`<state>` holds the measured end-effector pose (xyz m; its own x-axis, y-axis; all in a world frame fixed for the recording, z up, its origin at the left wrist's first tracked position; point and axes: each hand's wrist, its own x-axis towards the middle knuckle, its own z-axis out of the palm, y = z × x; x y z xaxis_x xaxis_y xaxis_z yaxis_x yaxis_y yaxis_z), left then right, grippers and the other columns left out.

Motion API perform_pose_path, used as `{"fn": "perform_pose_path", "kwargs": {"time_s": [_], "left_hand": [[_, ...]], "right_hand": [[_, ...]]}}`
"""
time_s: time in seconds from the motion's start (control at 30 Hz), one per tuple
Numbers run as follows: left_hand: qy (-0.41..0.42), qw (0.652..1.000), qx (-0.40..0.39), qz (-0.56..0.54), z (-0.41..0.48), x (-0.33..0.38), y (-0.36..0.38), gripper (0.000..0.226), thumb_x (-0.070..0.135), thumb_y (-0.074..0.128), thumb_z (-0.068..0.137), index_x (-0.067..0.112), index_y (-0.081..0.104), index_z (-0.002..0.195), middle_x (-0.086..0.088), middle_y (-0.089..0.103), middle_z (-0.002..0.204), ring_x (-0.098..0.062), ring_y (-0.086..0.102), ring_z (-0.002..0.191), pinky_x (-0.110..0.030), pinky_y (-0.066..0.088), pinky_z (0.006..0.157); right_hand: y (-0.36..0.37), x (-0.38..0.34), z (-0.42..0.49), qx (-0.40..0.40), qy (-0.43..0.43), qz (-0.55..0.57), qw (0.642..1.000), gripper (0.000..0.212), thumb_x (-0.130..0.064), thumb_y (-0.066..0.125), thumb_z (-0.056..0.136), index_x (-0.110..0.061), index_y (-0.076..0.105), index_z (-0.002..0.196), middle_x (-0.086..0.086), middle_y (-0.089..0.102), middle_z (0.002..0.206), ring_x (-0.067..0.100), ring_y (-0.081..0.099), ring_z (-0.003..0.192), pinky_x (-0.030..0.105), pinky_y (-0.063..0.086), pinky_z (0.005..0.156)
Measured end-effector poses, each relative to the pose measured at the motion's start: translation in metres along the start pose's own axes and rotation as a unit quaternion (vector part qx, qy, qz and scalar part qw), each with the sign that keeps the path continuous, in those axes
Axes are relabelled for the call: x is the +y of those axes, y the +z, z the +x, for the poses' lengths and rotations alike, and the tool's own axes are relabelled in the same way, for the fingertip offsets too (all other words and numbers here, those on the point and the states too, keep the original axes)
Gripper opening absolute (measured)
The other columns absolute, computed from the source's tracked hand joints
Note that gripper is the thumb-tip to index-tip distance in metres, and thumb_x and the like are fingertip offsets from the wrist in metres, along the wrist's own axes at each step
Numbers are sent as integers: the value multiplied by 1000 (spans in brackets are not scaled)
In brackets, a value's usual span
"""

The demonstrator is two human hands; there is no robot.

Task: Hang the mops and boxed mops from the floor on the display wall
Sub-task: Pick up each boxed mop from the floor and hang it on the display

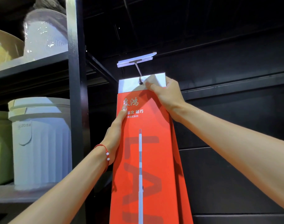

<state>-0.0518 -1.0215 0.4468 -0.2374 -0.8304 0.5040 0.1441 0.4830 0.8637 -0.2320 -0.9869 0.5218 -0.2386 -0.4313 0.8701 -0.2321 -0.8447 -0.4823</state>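
Boxed mop (147,159) hangs against the black display wall (235,110), which fills the right side and top of your view. The tall red carton runs out of the bottom of the frame, so you cannot see its lower end. A red edge shows behind its right side; whether that is the carton's own flank or a second box is hard to tell.

On your left stands a dark shelving unit (76,94). It holds a white ribbed bin (41,139) with a green bin (0,147) beside it, cut off at the frame edge, and plastic-wrapped baskets (44,34) above.

Both your arms reach up. Your left hand (117,126) grips the carton's left edge, thumb laid flat on the front over the printed text. Its fingers are curled behind the carton, out of sight. A red cord bracelet (105,152) sits on that wrist.

Your right hand (167,94) is higher, at the top right corner, pinching the white header tab (131,85). One digit presses the tab's front just beside the hole; the rest wrap round its right edge, hidden.

A metal hook (138,72) passes through that hole, with a clear tag holder (136,59) at its front end.
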Motion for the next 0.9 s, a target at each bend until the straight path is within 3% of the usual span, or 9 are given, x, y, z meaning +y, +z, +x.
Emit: {"fn": "perform_pose_path", "kwargs": {"time_s": [0.2, 0.27, 0.37, 0.5, 0.53, 0.6, 0.67, 0.8, 0.9], "left_hand": [[-33, 992, 117, 37, -8, -12, 3, 104, 104, 63, 40, 18, 82, 96, -8, 81, 96, -35, 78, 89, -48, 59, 92], [-7, 982, 176, 71, -17, -12, 8, 100, 104, 57, 51, 14, 81, 86, -7, 79, 88, -30, 76, 81, -42, 59, 84], [33, 969, 217, 109, -26, -10, 20, 90, 91, 54, 74, 3, 75, 76, -4, 72, 73, -23, 67, 67, -30, 49, 62], [90, 956, 235, 148, -32, -24, 26, 74, 85, 53, 82, 18, 60, 49, 1, 68, 57, -22, 65, 58, -35, 55, 64], [100, 953, 230, 169, -34, -31, 27, 64, 75, 54, 90, 22, 66, 56, -1, 71, 64, -23, 69, 65, -36, 56, 69], [81, 954, 210, 199, -44, -46, 33, 39, 48, 52, 104, 17, 76, 101, -8, 73, 87, -33, 70, 101, -36, 51, 80], [114, 940, 239, 213, -49, -57, 38, 43, 48, 52, 103, 14, 65, 126, 8, 59, 85, -35, 65, 113, -34, 43, 82], [149, 956, 212, 139, -57, -73, 40, 52, 61, 59, 95, 31, 53, 137, 16, 71, 106, -8, 71, 102, -37, 57, 97], [184, 948, 205, 161, -65, -92, 39, 55, 57, 67, 93, 36, 46, 140, 15, 71, 117, -1, 69, 104, -37, 57, 98]], "right_hand": [[-1, 20, -24, 17, 4, -67, 998, 49, -53, 74, 87, -21, 61, 121, -2, 74, 110, 17, 73, 100, 49, 59, 93], [-2, 25, -39, 11, 9, -70, 997, 60, -54, 72, 89, -22, 54, 137, -5, 71, 120, 12, 71, 107, 45, 58, 98], [-8, 35, -66, -4, 22, -49, 999, 58, -54, 70, 91, -31, 51, 142, -13, 70, 123, 5, 70, 109, 40, 58, 100], [-17, 44, -102, -10, 71, -55, 996, 42, -60, 66, 92, -35, 63, 126, -14, 76, 113, 5, 74, 103, 44, 57, 101], [-19, 45, -107, -10, 76, -56, 996, 39, -60, 65, 93, -35, 65, 123, -15, 77, 112, 5, 74, 103, 44, 57, 101], [-20, 47, -116, -3, 82, -58, 995, 44, -64, 64, 91, -34, 65, 123, -14, 77, 113, 6, 73, 104, 44, 56, 102], [-21, 49, -122, 3, 95, -59, 994, 58, -72, 63, 85, -33, 63, 129, -14, 76, 116, 6, 73, 107, 44, 55, 103], [-22, 58, -138, 0, 120, -46, 992, 80, -81, 58, 81, -33, 52, 145, -13, 71, 129, 7, 69, 117, 43, 52, 107], [-26, 72, -160, -19, 133, -40, 990, 87, -86, 49, 82, -38, 41, 154, -15, 63, 143, 5, 62, 128, 41, 47, 114]]}}
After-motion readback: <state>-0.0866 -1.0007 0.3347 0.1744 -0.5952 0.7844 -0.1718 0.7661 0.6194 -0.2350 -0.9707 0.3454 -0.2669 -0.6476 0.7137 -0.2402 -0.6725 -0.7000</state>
